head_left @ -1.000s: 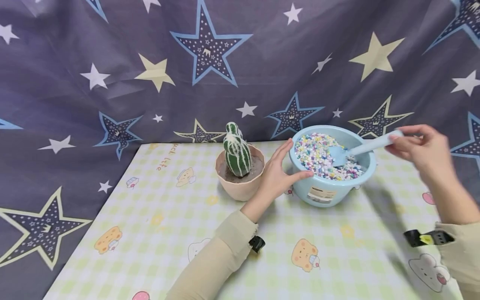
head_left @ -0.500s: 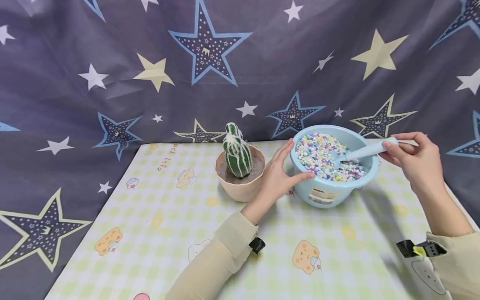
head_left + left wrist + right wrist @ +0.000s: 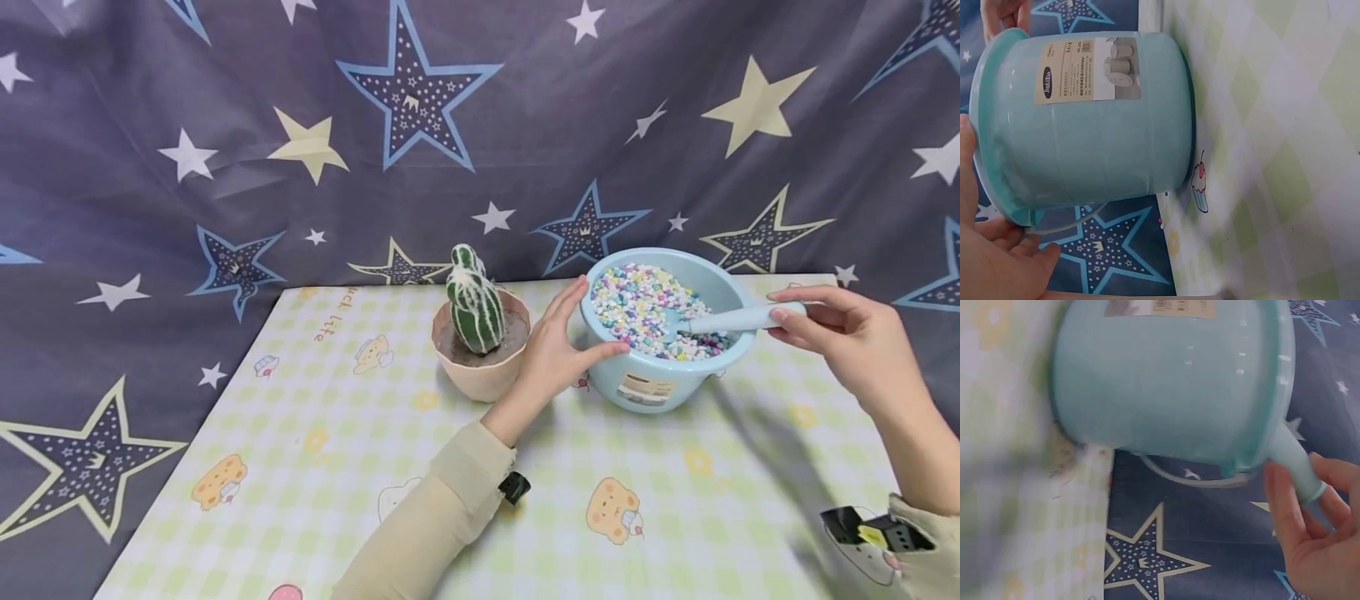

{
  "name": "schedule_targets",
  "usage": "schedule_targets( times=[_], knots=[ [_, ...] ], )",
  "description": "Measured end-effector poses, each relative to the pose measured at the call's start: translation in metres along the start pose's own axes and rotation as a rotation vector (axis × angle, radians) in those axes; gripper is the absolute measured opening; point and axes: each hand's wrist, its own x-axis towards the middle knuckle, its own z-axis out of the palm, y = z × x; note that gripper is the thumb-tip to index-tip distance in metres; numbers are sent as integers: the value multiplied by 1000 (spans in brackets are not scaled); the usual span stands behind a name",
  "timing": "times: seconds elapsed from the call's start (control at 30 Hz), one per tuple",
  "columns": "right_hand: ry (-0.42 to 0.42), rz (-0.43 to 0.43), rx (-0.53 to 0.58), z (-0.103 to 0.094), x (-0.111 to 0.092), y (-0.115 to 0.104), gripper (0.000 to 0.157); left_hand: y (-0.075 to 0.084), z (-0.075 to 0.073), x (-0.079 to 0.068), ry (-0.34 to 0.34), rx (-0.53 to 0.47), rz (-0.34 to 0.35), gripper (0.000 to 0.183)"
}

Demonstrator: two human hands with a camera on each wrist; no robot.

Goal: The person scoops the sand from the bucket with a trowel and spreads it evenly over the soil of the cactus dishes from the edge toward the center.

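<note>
A light blue bucket (image 3: 609, 383) holds many small multicoloured beads (image 3: 636, 302). At the bucket's left side my left hand (image 3: 550, 357) grips the rim, with the thumb over the near edge. My right hand (image 3: 862, 342) pinches the handle end of a light blue shovel (image 3: 738, 319) between thumb and fingers. The shovel leans over the right rim, its blade mostly buried in the beads. In the right wrist view the shovel's handle (image 3: 1294, 464) juts past the rim, and the bucket's wall hides the blade. A label (image 3: 1088, 70) shows on the bucket in the left wrist view.
A potted cactus (image 3: 477, 321) in a pink pot (image 3: 483, 382) stands left of the bucket, close beside my left hand. The table wears a green checked cloth (image 3: 322, 500). Behind it hangs a dark curtain with stars (image 3: 480, 125). The bucket's thin bail (image 3: 1194, 482) hangs down.
The shovel's blade has sunk deeper into the beads, and its handle has tipped lower with my right hand. My left hand has stayed at the rim.
</note>
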Motion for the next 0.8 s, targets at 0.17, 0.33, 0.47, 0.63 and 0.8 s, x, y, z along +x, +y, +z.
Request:
schedule_targets(
  times=[0.17,0.33,0.47,0.63,0.8],
  knots=[
    [26,-14,13,3,-4,-2,25,-1,-1,0,1,-4,5,96],
    [79,-46,121,8,-12,-1,23,-1,0,0,0,-5,16,96],
    [103,-79,161,11,-17,-2,21,-2,0,-1,2,-5,18,95],
    [138,-87,117,11,-22,-3,18,-1,0,-1,-1,-7,15,95],
    [188,-81,-38,9,-27,-5,18,-1,0,-1,-2,-12,14,95]
  ],
)
